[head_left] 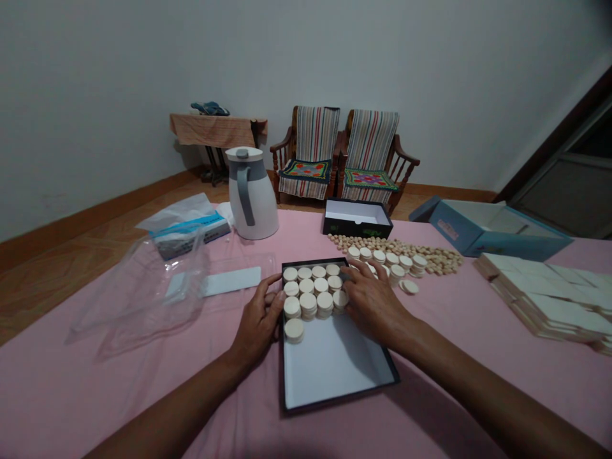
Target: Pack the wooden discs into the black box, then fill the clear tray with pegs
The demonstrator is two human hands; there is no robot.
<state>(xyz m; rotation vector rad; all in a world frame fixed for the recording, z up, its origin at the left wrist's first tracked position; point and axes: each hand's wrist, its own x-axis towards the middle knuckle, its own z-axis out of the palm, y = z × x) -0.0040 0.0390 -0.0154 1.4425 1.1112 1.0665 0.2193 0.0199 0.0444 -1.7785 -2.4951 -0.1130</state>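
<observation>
A shallow black-rimmed box point(335, 370) with a white inside lies before me on the pink cloth. Stacks of pale round wooden discs point(308, 302) fill its far part in rows, and a single stack point(294, 329) begins another row at the left. My left hand point(261, 319) grips the box's left edge, thumb against the discs. Over the right side of the box, my right hand point(375, 299) has its fingers closed around the discs at the row ends; its palm side is hidden. More disc stacks point(405, 262) stand beyond that hand, with a few discs lying loose.
Small wooden beads point(430, 258) lie spread behind the stacks, near another black box point(357, 218). To the right are a blue box point(478, 229) and piled pale wooden squares point(549, 293). A white jug point(253, 197), tissue pack point(191, 233) and clear plastic trays point(148, 293) stand left.
</observation>
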